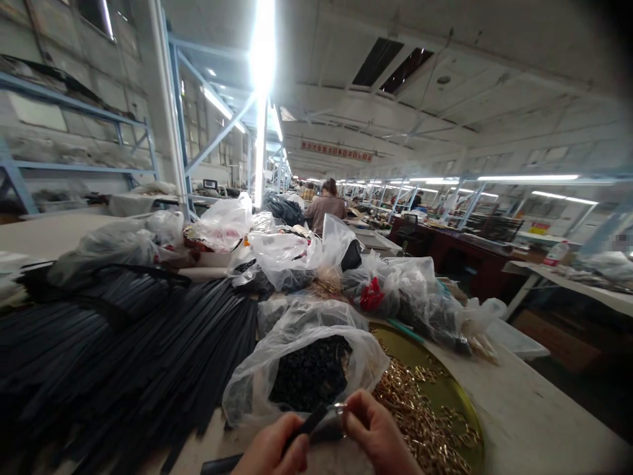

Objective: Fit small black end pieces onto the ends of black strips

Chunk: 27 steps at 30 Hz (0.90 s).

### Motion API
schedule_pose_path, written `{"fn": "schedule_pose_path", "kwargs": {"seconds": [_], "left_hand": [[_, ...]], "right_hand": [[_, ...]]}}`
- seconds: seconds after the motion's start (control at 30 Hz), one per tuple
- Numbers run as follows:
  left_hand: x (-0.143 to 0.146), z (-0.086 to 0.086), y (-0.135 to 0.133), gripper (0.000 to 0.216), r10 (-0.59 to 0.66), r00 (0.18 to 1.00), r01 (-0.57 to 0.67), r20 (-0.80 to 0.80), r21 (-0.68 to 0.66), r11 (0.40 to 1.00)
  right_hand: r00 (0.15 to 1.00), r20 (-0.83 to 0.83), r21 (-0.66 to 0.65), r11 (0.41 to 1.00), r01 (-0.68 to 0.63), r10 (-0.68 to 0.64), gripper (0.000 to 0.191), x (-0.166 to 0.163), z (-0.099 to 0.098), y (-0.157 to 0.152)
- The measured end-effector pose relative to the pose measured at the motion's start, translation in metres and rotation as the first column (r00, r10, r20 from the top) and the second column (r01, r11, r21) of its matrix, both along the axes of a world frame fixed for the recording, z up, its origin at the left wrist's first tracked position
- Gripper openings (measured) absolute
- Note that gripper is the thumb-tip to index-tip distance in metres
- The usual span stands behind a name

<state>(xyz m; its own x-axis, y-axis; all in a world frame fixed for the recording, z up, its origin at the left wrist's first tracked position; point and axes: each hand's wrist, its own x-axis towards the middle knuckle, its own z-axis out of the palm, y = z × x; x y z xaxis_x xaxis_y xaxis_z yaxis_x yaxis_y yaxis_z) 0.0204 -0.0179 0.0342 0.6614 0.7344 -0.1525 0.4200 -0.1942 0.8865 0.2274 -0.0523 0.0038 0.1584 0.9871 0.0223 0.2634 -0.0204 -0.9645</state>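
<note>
We have a black strap (315, 419) in front of us, low in the view and just before the open mouth of a clear plastic bag (238, 390). Our left hand (277, 447) is closed around it, thumb and fingers pinching it, with its end pointing toward our right hand (372, 425). That hand is curled nearly closed, its thumb and forefinger gripping a small shiny metal piece (339, 408) right at the strap's end; we cannot tell whether the strap runs through it.

Inside the bag we see a heap of small black pieces (310, 371). Just to its right, a round gold-coloured tray (452, 379) holds many gold-coloured metal links (420, 412). On the left, a broad bundle of long black strips (173, 349) lies fanned over the table (537, 409). Behind these we find more plastic bags (285, 249), one with something red (372, 294) inside. Farther off, we see a person (329, 206) in a brownish top, beneath a red banner (336, 150).
</note>
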Motion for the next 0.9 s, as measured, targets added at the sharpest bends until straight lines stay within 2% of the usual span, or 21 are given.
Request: {"fn": "schedule_pose_path", "kwargs": {"seconds": [0.07, 0.13, 0.2, 0.27, 0.33, 0.4, 0.5, 0.57, 0.67, 0.73, 0.83, 0.9], "left_hand": [[0.001, 0.006, 0.000, 0.025, 0.081, 0.997, -0.082, 0.005, 0.070, 0.994], [-0.003, 0.008, -0.002, 0.020, 0.139, 0.990, -0.136, -0.014, 0.118, 0.984], [-0.010, 0.007, -0.004, 0.016, 0.139, 0.990, -0.137, -0.023, 0.091, 0.986], [-0.016, 0.004, -0.004, 0.016, 0.135, 0.991, -0.135, -0.027, -0.018, 0.991], [-0.019, 0.001, -0.003, 0.017, 0.126, 0.990, -0.136, -0.064, -0.183, 0.974], [-0.019, -0.001, -0.003, 0.016, 0.095, 0.990, -0.123, -0.100, -0.323, 0.939], [-0.015, -0.001, -0.004, 0.016, 0.025, 0.995, -0.062, -0.092, -0.425, 0.903], [-0.013, -0.001, -0.006, 0.019, -0.009, 0.998, -0.020, -0.062, -0.456, 0.890], [-0.014, -0.001, -0.007, 0.021, 0.006, 0.999, -0.023, -0.040, -0.448, 0.894], [-0.016, -0.003, -0.008, 0.023, 0.034, 0.998, -0.051, -0.048, -0.439, 0.897], [-0.019, -0.009, -0.010, 0.028, 0.041, 0.998, -0.058, -0.049, -0.442, 0.895], [-0.019, -0.013, -0.012, 0.029, 0.051, 0.998, -0.064, -0.042, -0.424, 0.903]], "right_hand": [[0.955, -0.277, -0.048, 0.991, -0.127, 0.109, 0.030, -0.036, 0.000, -0.003], [0.885, -0.446, -0.089, 0.977, -0.194, 0.135, 0.034, -0.063, 0.002, -0.007], [0.822, -0.552, -0.131, 0.958, -0.254, 0.142, 0.032, -0.079, 0.003, -0.012], [0.766, -0.627, -0.161, 0.937, -0.311, 0.146, 0.033, -0.084, 0.002, -0.015], [0.739, -0.658, -0.156, 0.933, -0.325, 0.148, 0.042, -0.084, -0.005, -0.016], [0.791, -0.593, -0.137, 0.950, -0.281, 0.149, 0.044, -0.081, -0.013, -0.018], [0.891, -0.436, -0.114, 0.974, -0.198, 0.130, 0.035, -0.075, -0.022, -0.020], [0.876, -0.472, -0.124, 0.976, -0.177, 0.099, 0.036, -0.071, -0.023, -0.020], [0.794, -0.608, -0.192, 0.969, -0.154, 0.006, 0.034, -0.069, -0.022, -0.020], [0.724, -0.680, -0.260, 0.961, -0.095, -0.112, 0.029, -0.069, -0.022, -0.019], [0.533, -0.789, -0.373, 0.928, -0.018, -0.306, 0.031, -0.073, -0.025, -0.018], [0.443, -0.820, -0.413, 0.911, -0.019, -0.363, 0.033, -0.077, -0.026, -0.019]]}}
